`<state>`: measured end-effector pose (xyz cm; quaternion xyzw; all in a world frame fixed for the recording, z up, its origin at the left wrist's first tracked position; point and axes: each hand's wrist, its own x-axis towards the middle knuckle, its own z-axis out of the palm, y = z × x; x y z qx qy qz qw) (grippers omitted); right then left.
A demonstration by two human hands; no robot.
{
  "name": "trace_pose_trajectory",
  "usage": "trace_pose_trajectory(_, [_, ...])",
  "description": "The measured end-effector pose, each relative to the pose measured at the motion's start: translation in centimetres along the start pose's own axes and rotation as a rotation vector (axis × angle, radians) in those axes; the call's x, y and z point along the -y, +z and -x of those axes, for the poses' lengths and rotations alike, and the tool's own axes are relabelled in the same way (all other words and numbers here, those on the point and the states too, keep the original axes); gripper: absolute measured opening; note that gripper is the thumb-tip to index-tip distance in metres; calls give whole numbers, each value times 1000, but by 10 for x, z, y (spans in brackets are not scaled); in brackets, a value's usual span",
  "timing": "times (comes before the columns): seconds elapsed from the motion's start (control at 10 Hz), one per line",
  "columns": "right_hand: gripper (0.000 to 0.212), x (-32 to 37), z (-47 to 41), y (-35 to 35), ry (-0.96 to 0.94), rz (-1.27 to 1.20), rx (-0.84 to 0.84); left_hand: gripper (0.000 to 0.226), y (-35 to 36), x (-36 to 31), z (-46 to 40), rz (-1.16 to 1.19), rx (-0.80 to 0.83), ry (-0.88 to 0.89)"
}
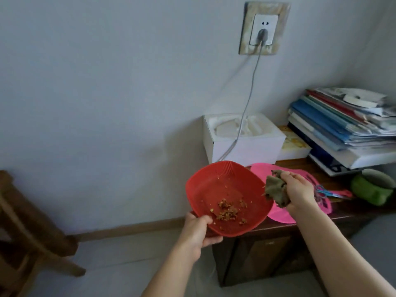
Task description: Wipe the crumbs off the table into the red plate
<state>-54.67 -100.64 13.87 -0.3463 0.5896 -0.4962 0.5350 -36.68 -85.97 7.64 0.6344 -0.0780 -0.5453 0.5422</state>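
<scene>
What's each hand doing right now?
Left hand: grips the red plate by its near rim.
Right hand: holds the bunched rag beside the plate.

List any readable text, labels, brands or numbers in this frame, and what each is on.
None readable.
Stack of books and folders: cover and spine print too blurred to read.
Yellow-patterned box: pattern only, any print too small and blurred.
White box, wall socket, red plate: no visible markings.

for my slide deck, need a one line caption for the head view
Left hand holds the red plate of crumbs at the table edge; right hand grips a cloth.
</scene>
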Motion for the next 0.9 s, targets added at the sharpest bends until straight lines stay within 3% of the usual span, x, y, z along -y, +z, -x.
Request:
trace_pose_trajectory(0.2, [22,-5,-66,-20,-106,415,-64,29,49,3,-33,-75,38,-64])
trace_pose_trajectory(0.4, [31,-19,-100,-16,-162,699,53,31,56,8,-57,-89,4,-107])
trace_pose_trajectory(0.5, [47,-28,-119,-11,-164,921,143,30,58,6,-66,-114,41,-108])
trace_pose_trajectory(0.7, [53,-17,-112,9,-214,1460,242,42,53,-3,-69,-205,162,-141])
trace_pose_trajectory(0.8, [36,-9,-90,26,-326,1634,157,56,42,-10,-66,-220,149,-137])
trace_pose_trajectory(0.9, [26,-5,-70,44,-556,1546,141,74,27,-13,-59,-214,105,-96])
